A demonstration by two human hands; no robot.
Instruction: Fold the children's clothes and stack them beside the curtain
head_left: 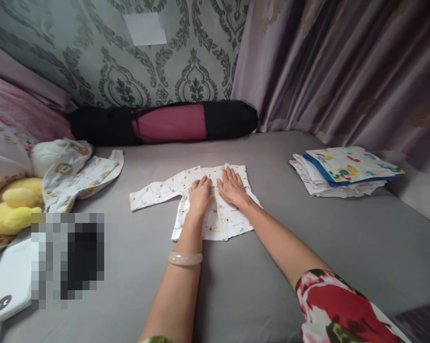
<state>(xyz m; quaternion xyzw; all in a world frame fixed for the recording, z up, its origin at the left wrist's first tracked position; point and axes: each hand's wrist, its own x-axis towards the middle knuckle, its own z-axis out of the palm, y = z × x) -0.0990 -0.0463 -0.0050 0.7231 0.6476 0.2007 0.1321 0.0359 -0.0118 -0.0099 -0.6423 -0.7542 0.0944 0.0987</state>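
Note:
A small white baby shirt with a tiny print lies spread on the grey bed sheet. One sleeve stretches out to the left, while the other appears folded inward across the chest. My left hand is on the upper middle of the shirt, its fingers bent and closed on the cloth near the end of the folded sleeve. Flat on the folded part beside it rests my right hand, fingers stretched out. The palms hide some of the fabric beneath them.
A stack of folded clothes sits at the right. Along the wall lies a long black and maroon bag. On the left are a crumpled printed baby garment, a yellow plush toy and a white device beside a blurred-out patch.

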